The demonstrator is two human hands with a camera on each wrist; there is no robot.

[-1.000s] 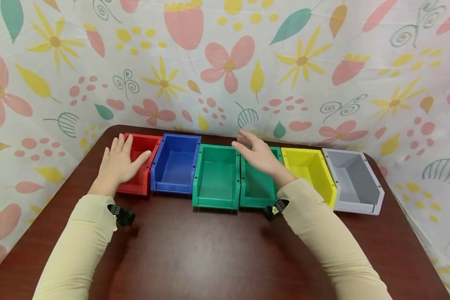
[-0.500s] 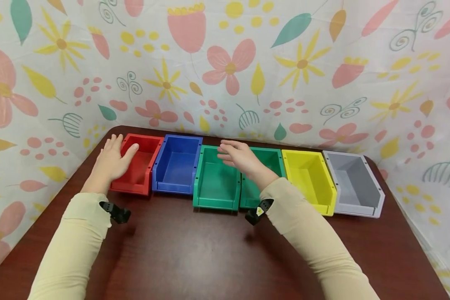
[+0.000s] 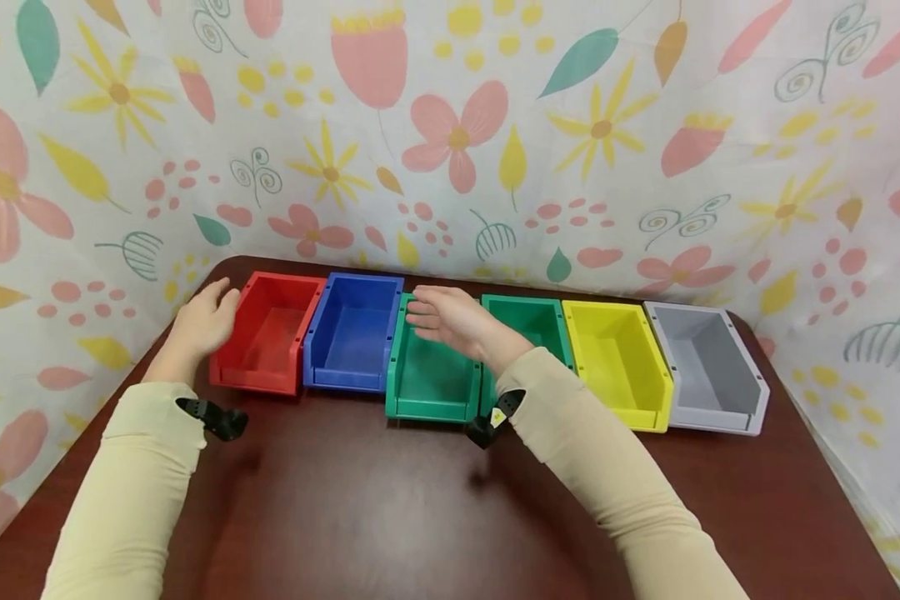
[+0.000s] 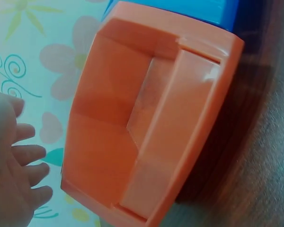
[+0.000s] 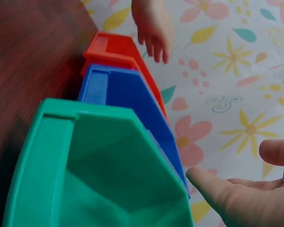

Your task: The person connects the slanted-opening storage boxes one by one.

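My left hand (image 3: pixel 204 321) hovers at the left side of the red bin (image 3: pixel 266 337), its fingers extended and loosely bent with nothing held. In the left wrist view that hand (image 4: pixel 14 165) shows beside the bin, which looks orange there. My right hand (image 3: pixel 457 321) hangs over the left green bin (image 3: pixel 431 385), fingers reaching leftward and holding nothing. The right wrist view has its fingers (image 5: pixel 213 189) spread apart near the green bin's (image 5: pixel 85 111) rim. Between the two hands stands the blue bin (image 3: pixel 354 333). No contents show in the visible bins.
Right of the left green bin come another green bin (image 3: pixel 528 312), a yellow bin (image 3: pixel 618 354) and a grey bin (image 3: pixel 708 367), all in one row. They stand on a dark wooden table (image 3: pixel 390 508). A flower-printed cloth (image 3: pixel 450 225) hangs right behind the row.
My right hand has moved left, from over the right green bin to over the left one. My left hand has drifted left, off the red bin's middle to its outer side. The bins stay put.
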